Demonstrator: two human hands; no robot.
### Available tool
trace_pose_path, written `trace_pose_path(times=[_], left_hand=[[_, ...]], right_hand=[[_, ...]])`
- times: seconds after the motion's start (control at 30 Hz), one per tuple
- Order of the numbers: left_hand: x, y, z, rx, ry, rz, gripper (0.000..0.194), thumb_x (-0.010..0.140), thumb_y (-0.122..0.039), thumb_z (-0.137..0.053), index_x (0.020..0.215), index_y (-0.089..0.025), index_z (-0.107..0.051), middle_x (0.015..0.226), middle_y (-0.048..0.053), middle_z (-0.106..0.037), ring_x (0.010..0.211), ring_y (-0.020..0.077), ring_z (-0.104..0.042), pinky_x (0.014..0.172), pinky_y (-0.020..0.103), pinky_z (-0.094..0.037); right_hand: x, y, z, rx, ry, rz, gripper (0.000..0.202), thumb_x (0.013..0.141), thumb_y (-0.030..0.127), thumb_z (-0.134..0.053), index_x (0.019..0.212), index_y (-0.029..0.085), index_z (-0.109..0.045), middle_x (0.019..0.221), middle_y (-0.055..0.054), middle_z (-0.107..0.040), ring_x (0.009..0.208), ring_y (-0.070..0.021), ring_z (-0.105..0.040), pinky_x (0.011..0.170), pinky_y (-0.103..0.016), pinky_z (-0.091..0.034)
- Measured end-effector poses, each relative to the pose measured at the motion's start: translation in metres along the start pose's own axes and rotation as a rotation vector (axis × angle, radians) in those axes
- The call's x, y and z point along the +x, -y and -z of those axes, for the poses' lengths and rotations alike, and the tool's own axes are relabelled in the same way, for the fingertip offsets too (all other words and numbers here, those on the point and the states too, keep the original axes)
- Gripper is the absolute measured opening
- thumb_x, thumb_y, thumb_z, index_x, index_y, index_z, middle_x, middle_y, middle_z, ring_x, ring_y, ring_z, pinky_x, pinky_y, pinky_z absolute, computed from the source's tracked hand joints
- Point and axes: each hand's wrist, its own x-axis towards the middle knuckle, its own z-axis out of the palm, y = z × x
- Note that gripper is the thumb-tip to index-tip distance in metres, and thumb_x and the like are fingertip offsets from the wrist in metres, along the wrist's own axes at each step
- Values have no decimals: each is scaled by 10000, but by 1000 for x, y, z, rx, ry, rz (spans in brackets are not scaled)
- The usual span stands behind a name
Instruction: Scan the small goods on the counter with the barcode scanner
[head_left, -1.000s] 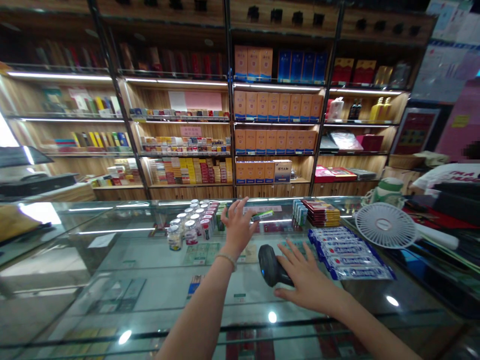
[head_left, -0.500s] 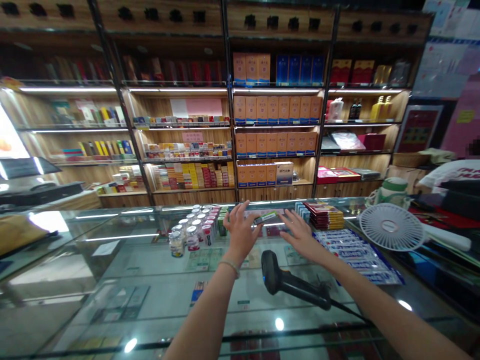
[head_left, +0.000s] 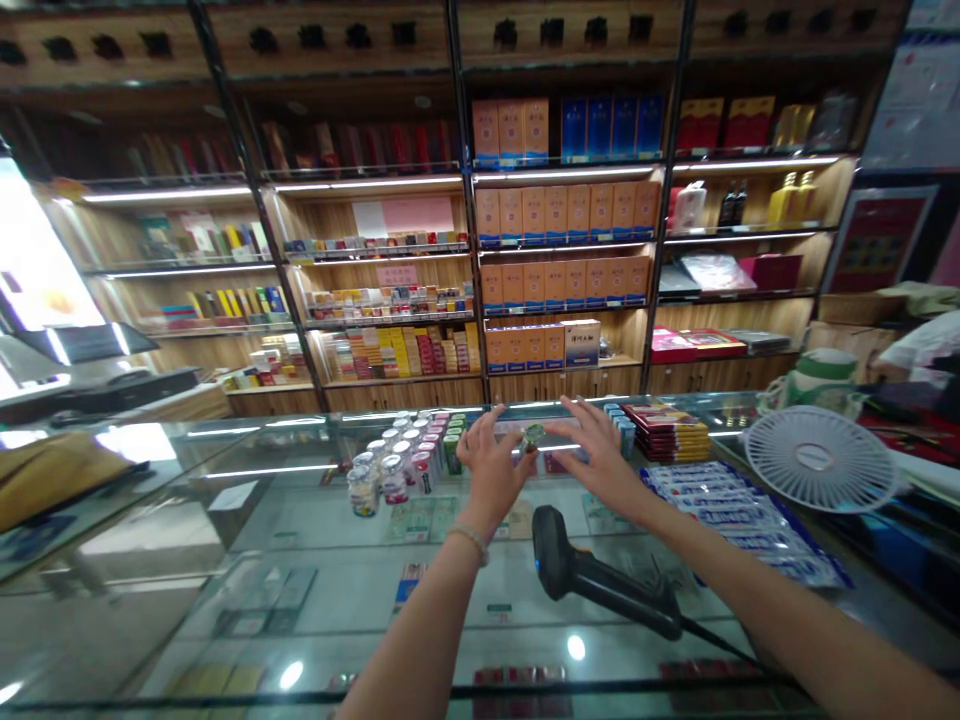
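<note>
My left hand [head_left: 491,470], with a beaded band on its wrist, pinches a small green pack [head_left: 534,436] between thumb and fingertips above the glass counter [head_left: 300,550]. One end of the pack is turned towards me. My right hand [head_left: 600,460] is beside its right side with fingers apart; whether a fingertip touches the pack is hard to see. A black handheld barcode scanner [head_left: 600,580] lies on the glass below and between my forearms. Left of my left hand stand rows of white-capped jars [head_left: 394,478] and green packs [head_left: 453,445].
Red and yellow packs [head_left: 667,432] are stacked right of my right hand, with blue and white packets [head_left: 742,520] in front. A white fan [head_left: 817,458] and a green-lidded container [head_left: 821,375] stand farther right. Lit shelves of boxes [head_left: 566,285] line the back wall.
The green pack has turned from lying lengthwise across my view to showing its end. My right hand's fingers have come closer to it. The camera view has shifted slightly left.
</note>
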Motion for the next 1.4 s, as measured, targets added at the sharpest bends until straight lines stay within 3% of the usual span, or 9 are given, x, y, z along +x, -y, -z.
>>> trace_pose_path(times=[0.3, 0.57, 0.73, 0.87, 1.0, 1.13, 1.4], left_hand=[[-3, 3, -5, 55, 25, -14, 167, 812, -394, -755, 934, -282, -731, 1482, 74, -478, 1341, 334, -416, 1114, 592, -274], [-5, 5, -9, 89, 85, -34, 191, 792, -407, -774, 941, -294, -734, 1498, 60, -472, 1356, 336, -401, 1109, 588, -288], [-2, -3, -8, 119, 129, -42, 242, 780, -427, -783, 994, -322, -740, 1512, 60, -458, 1373, 347, -388, 1129, 613, -252], [12, -11, -4, 119, 130, 0, 478, 747, -431, -811, 1204, -373, -682, 1511, 73, -442, 1366, 351, -399, 1143, 618, -248], [33, -19, -6, 134, 131, -21, 442, 762, -420, -798, 1187, -366, -689, 1513, 75, -437, 1366, 342, -402, 1152, 608, -236], [57, -31, -22, 139, 146, -102, 410, 771, -441, -787, 1164, -375, -692, 1508, 60, -450, 1387, 327, -384, 1165, 600, -209], [95, -57, -61, 97, 218, -130, 256, 791, -408, -779, 1035, -345, -732, 1504, 45, -471, 1401, 300, -370, 1158, 612, -198]], right_hand=[[21, -10, -8, -99, -45, 117, 177, 939, 380, -578, 995, 270, -705, 1571, -39, -426, 1453, -312, -315, 1128, -562, -259], [24, -25, -12, -135, 7, 221, 197, 916, 371, -609, 1049, 273, -715, 1597, -50, -383, 1470, -321, -277, 1163, -547, -201], [25, -28, -4, -117, -8, 186, 160, 888, 351, -629, 987, 265, -720, 1594, -52, -386, 1469, -320, -274, 1163, -552, -189], [33, -41, 3, -122, -47, 112, 150, 862, 366, -654, 944, 262, -725, 1593, -58, -384, 1466, -320, -276, 1156, -568, -179], [41, -66, 13, -156, -49, 36, 146, 837, 363, -679, 923, 259, -733, 1590, -75, -383, 1476, -330, -251, 1145, -587, -180], [49, -91, 23, -194, -49, -27, 146, 830, 384, -695, 916, 277, -745, 1581, -66, -397, 1476, -329, -246, 1144, -595, -174], [65, -127, 34, -207, 4, -62, 205, 841, 459, -686, 936, 295, -764, 1597, -59, -375, 1493, -339, -203, 1149, -612, -137]])
